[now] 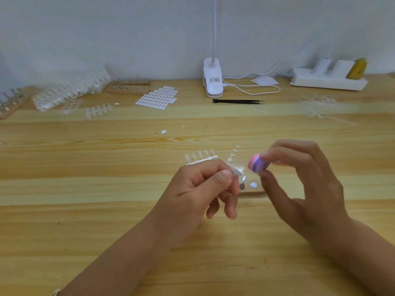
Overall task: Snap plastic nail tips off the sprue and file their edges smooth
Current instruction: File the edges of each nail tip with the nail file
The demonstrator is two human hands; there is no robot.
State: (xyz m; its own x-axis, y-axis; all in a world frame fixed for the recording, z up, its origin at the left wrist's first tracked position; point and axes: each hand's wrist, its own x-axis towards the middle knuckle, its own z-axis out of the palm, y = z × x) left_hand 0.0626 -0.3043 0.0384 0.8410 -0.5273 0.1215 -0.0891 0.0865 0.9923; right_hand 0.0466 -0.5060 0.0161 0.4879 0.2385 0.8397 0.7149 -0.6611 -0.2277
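Pinches one clear nail tip [236, 172] between thumb and forefinger of the left hand [192, 195], grip closed on it above the table [85, 210]; clamps a pink-and-purple file block [257, 164] in the right hand [305, 189], grip closed round it, just beside the tip, contact too fine to tell. Counts a sprue [201, 158] with five tips attached, lying flat just beyond the left hand. Likely risks: flicks the small, slick tip out of so slight a pinch under a hard stroke, loses it against the pale wood, or grinds the edge too far.
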